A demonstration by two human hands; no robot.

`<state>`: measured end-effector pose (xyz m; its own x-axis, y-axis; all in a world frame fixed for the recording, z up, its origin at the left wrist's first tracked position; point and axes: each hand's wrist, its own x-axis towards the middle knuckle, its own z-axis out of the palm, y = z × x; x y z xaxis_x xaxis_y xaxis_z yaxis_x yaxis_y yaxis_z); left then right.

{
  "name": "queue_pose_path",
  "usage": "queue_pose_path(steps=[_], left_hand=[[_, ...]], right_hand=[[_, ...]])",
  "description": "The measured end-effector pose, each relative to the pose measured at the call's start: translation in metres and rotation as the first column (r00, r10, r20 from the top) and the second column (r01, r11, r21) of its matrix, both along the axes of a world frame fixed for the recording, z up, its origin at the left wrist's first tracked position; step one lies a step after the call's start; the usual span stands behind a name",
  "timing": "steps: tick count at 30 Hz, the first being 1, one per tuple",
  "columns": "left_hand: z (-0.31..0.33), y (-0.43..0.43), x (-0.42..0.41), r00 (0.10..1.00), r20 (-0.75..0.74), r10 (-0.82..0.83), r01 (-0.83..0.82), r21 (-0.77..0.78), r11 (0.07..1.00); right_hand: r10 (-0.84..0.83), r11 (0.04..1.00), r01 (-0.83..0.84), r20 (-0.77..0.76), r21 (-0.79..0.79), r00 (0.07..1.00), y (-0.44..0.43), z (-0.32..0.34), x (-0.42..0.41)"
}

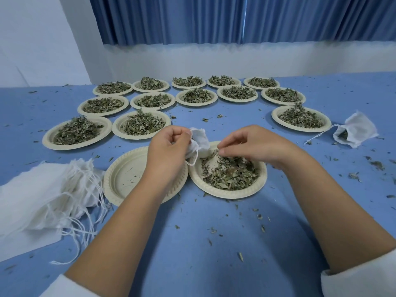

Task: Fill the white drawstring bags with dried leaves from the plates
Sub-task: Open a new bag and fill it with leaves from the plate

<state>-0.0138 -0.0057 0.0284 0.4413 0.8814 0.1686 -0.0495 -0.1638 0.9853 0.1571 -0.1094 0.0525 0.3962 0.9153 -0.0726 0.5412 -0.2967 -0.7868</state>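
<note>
Left hand is up over the middle of the table, fingers curled tight round a small white bag, bunching its neck, with the drawstring looping down below the knuckles. The bag hangs at the far edge of the near plate, right above its dried leaves. Right hand sits low over that same plate, fingertips drawn together just above the heap; I cannot tell whether it has any leaves pinched. Beside it, rims touching, an almost bare plate lies partly under the left wrist. Off to the left, a loose pile of flat bags with strings trailing toward the table's near edge. Far right, one stuffed bag lies on its side, green showing at its mouth. Beyond the hands, rows of full plates fan across the table, well apart from the bag. Leaf crumbs are scattered all over the blue top, and a blue curtain hangs behind.
</note>
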Motion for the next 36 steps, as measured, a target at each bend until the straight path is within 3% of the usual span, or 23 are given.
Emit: queue_pose_path(steps=[6,10,18,23,27,36], left_hand=[[-0.001,0.001,0.001,1.0,-0.013,-0.002,0.002,-0.001,1.0],[0.001,0.0,0.0,1.0,-0.008,0.013,-0.012,0.003,1.0],[0.002,-0.003,0.0,1.0,-0.012,0.02,-0.02,0.0,1.0],[0.002,-0.001,0.0,1.0,-0.012,0.027,-0.027,-0.005,1.0],[0.001,-0.001,-0.001,1.0,-0.016,0.024,-0.024,-0.009,1.0],[0.002,-0.001,-0.001,0.999,-0.018,0.034,-0.035,-0.001,0.999]], right_hand=[[0.261,0.946,-0.233,0.103,-0.224,0.96,-0.004,0.001,-0.008],[0.215,0.971,-0.174,0.284,-0.163,0.934,0.005,-0.011,-0.016],[0.166,0.986,-0.159,0.334,-0.047,0.928,0.013,-0.019,-0.019],[0.153,0.987,-0.11,0.452,-0.12,0.879,0.011,-0.016,-0.016],[0.156,0.983,-0.1,0.426,-0.152,0.891,0.008,-0.013,-0.013],[0.119,0.992,-0.124,0.26,0.004,0.958,0.006,-0.01,-0.01]])
